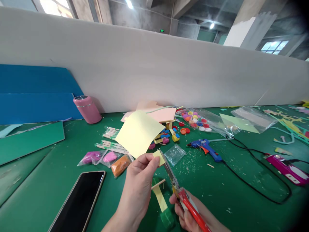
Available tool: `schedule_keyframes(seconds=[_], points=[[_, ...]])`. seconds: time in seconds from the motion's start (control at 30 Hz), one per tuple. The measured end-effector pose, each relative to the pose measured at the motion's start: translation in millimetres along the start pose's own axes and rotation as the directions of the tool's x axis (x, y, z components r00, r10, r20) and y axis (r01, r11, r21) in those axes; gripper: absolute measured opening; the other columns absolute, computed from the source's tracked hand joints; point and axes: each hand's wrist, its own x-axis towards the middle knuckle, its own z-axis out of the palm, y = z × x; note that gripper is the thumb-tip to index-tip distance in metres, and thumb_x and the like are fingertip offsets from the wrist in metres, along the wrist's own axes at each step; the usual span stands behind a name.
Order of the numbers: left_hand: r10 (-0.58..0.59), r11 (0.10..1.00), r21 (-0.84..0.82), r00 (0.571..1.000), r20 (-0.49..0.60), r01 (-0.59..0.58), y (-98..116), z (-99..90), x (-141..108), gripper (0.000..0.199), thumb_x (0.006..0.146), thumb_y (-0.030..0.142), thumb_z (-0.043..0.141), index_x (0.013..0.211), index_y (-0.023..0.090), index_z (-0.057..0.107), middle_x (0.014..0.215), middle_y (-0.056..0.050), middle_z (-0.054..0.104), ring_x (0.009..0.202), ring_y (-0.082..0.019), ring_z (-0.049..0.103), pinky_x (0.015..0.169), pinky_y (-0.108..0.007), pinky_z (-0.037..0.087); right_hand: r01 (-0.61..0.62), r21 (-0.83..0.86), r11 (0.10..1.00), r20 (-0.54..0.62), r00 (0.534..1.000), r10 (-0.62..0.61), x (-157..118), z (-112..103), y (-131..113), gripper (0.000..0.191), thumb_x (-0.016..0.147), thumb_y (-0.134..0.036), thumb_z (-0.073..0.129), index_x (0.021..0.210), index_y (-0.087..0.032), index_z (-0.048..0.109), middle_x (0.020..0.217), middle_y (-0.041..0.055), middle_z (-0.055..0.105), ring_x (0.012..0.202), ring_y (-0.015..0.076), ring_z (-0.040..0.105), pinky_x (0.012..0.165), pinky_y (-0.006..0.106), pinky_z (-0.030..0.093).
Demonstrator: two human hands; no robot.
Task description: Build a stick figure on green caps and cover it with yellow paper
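My left hand (137,187) pinches a small pale yellow paper piece (158,158) between thumb and fingertips. In my right hand (190,212) is a pair of scissors (185,196) with red handles, its metal blades pointing up and away along the right edge of that piece. The blades look close together; whether they bite the paper I cannot tell. Below my hands, on the green table, lies a small assembly with a yellow paper strip (160,198), a thin wooden stick (158,184) and a green round part (167,219). A large pale yellow sheet (138,132) lies beyond my left hand.
A phone (78,201) and bagged orange clay (120,165) lie left. A blue glue gun (206,149), its cord and a magenta device (287,169) are right. Bottle caps (193,119) in a bag and a pink container (87,109) stand near the white partition (154,71).
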Motion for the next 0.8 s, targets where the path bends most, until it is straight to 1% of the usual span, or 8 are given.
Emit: schedule_keyframes(seconds=[0.1, 0.17, 0.23, 0.33, 0.43, 0.6, 0.73, 0.8], points=[[-0.003, 1.0, 0.007, 1.0, -0.003, 0.003, -0.2, -0.2, 0.2, 0.017, 0.063, 0.024, 0.073, 0.059, 0.015, 0.059, 0.05, 0.007, 0.048, 0.051, -0.004, 0.038, 0.054, -0.012, 0.033, -0.013, -0.005, 1.0, 0.012, 1.0, 0.013, -1.0, -0.6, -1.6, 0.025, 0.066, -0.038, 0.069, 0.06, -0.017, 0.056, 0.037, -0.0117, 0.037, 0.027, -0.0005, 0.03, 0.032, 0.009, 0.027], [-0.004, 1.0, 0.008, 1.0, -0.003, 0.004, -0.4, -0.2, 0.6, 0.017, 0.063, 0.024, 0.072, 0.06, 0.015, 0.059, 0.052, 0.007, 0.05, 0.053, -0.004, 0.039, 0.054, -0.013, 0.033, 0.007, -0.005, 1.0, 0.015, 1.0, -0.006, -2.7, -1.5, -1.6, 0.021, 0.067, -0.035, 0.068, 0.063, -0.017, 0.058, 0.039, -0.0115, 0.037, 0.03, -0.0005, 0.034, 0.035, 0.008, 0.03], [-0.006, 1.0, 0.006, 1.0, -0.005, 0.006, -0.5, -0.3, 0.8, 0.017, 0.063, 0.024, 0.072, 0.06, 0.015, 0.059, 0.054, 0.006, 0.052, 0.054, -0.004, 0.04, 0.055, -0.013, 0.033, 0.026, -0.04, 0.999, -0.005, 1.0, -0.027, -5.3, -2.8, -0.7, 0.021, 0.069, -0.036, 0.066, 0.064, -0.017, 0.058, 0.04, -0.0109, 0.036, 0.034, 0.001, 0.04, 0.04, 0.009, 0.035], [-0.003, 1.0, 0.007, 1.0, -0.004, 0.003, -0.4, -0.2, 0.8, 0.017, 0.063, 0.024, 0.072, 0.061, 0.015, 0.059, 0.055, 0.006, 0.052, 0.055, -0.005, 0.041, 0.055, -0.014, 0.033, 0.053, -0.115, 0.992, -0.058, 0.997, -0.06, -9.4, -4.5, 1.1, 0.022, 0.072, -0.038, 0.062, 0.062, -0.019, 0.056, 0.044, -0.009, 0.039, 0.043, 0.0048, 0.049, 0.048, 0.013, 0.043], [-0.002, 1.0, 0.009, 1.0, -0.003, 0.002, 0.5, 0.4, 0.3, 0.017, 0.064, 0.024, 0.072, 0.06, 0.015, 0.059, 0.055, 0.005, 0.052, 0.056, -0.005, 0.042, 0.056, -0.014, 0.034, 0.063, -0.13, 0.989, -0.081, 0.994, -0.074, -10.2, -3.8, 1.6, 0.02, 0.074, -0.036, 0.06, 0.063, -0.02, 0.056, 0.048, -0.0077, 0.042, 0.05, 0.0065, 0.052, 0.054, 0.015, 0.046], [-0.012, 1.0, 0.016, 1.0, -0.004, 0.012, 2.1, 1.0, -0.5, 0.016, 0.064, 0.024, 0.072, 0.061, 0.015, 0.06, 0.056, 0.005, 0.053, 0.056, -0.005, 0.042, 0.057, -0.015, 0.034, 0.046, -0.136, 0.99, -0.091, 0.994, -0.058, -7.5, 0.2, -0.8, 0.025, 0.072, -0.041, 0.06, 0.06, -0.02, 0.054, 0.046, -0.008, 0.038, 0.047, 0.0066, 0.05, 0.053, 0.016, 0.046], [-0.011, 1.0, 0.003, 1.0, -0.005, 0.011, 2.0, 1.3, -0.7, 0.016, 0.064, 0.024, 0.072, 0.061, 0.015, 0.059, 0.057, 0.005, 0.054, 0.058, -0.006, 0.044, 0.057, -0.014, 0.034, 0.068, -0.133, 0.989, -0.058, 0.995, -0.076, -11.8, 3.2, -1.2, 0.026, 0.062, -0.041, 0.07, 0.065, -0.019, 0.057, 0.052, -0.0068, 0.043, 0.051, 0.0063, 0.053, 0.053, 0.015, 0.046], [-0.011, 1.0, 0.004, 1.0, -0.006, 0.011, 2.1, 1.6, -0.8, 0.017, 0.063, 0.024, 0.072, 0.061, 0.015, 0.059, 0.056, 0.005, 0.053, 0.058, -0.006, 0.044, 0.056, -0.014, 0.034, 0.072, -0.125, 0.99, -0.054, 0.995, -0.079, -14.0, 5.9, -1.4, 0.028, 0.059, -0.04, 0.073, 0.065, -0.018, 0.057, 0.051, -0.0072, 0.042, 0.049, 0.0055, 0.051, 0.051, 0.014, 0.045]])
